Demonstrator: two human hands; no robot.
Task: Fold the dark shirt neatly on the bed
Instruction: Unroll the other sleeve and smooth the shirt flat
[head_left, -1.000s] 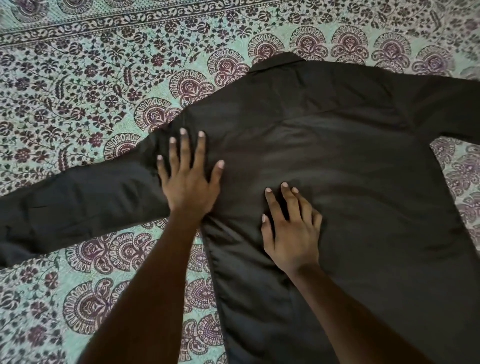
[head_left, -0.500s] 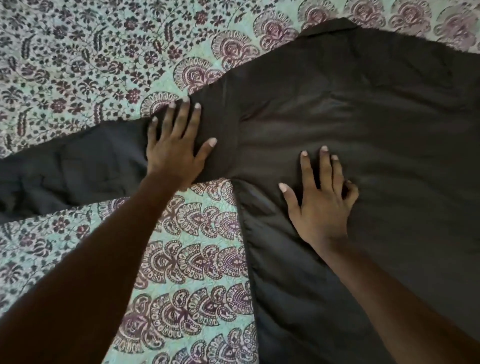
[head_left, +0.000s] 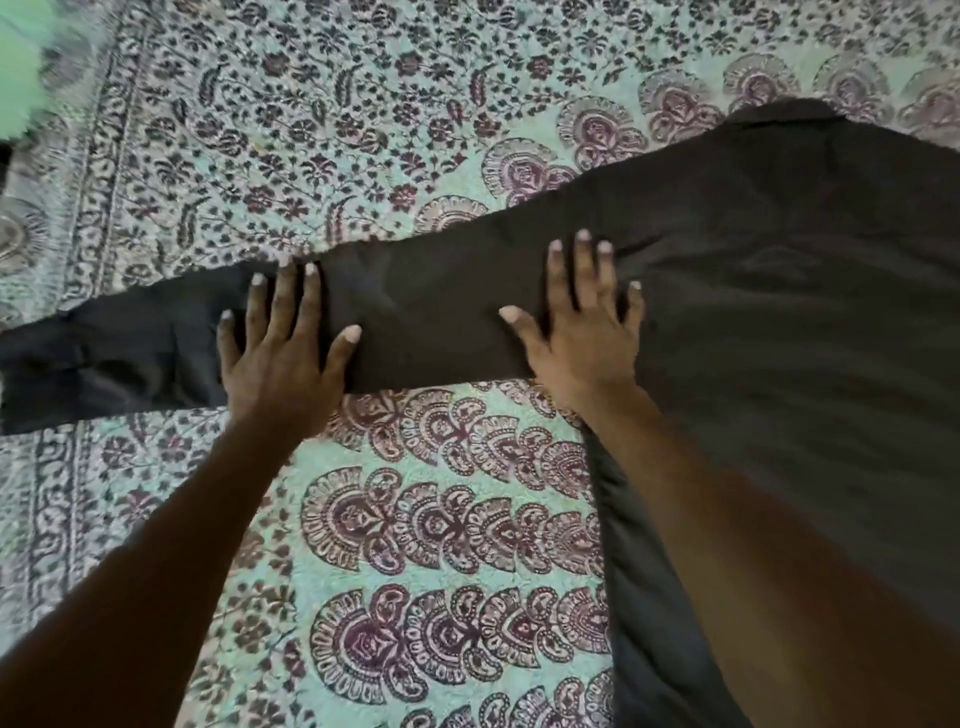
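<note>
Left hand (head_left: 280, 358): released, palm down, fingers straight and spread, pressing flat on the shirt's sleeve (head_left: 415, 322). Sits on the sleeve's outer stretch, toward the cuff end; fingertips reach the sleeve's far edge, wrist crosses its near edge.

Right hand (head_left: 582, 332): also released, flat, fingers splayed, pressing the same sleeve further in, where it runs into the shirt body. Thumb points along the sleeve toward my left hand. Neither hand grips or pinches cloth. A bare stretch of sleeve lies between the two hands.

Dark shirt (head_left: 789, 312): spread flat on the bed, body to the right of the sleeve and partly under my right forearm. Collar (head_left: 779, 111) is at the shirt's far edge. Sleeve runs out leftward from the shoulder, roughly straight, a few shallow wrinkles near my right fingertips. Cuff end (head_left: 93, 358) sits past my left hand, a bit rumpled, cut off by the frame edge. Shirt's side seam edge (head_left: 608, 519) runs down toward me beside my right forearm.

Bedspread (head_left: 363, 156): pale green with maroon floral and paisley print, under the whole shirt, showing on both sides of the sleeve. Blurred green patch (head_left: 26, 62) far beyond the cuff end; can't tell what it is.
</note>
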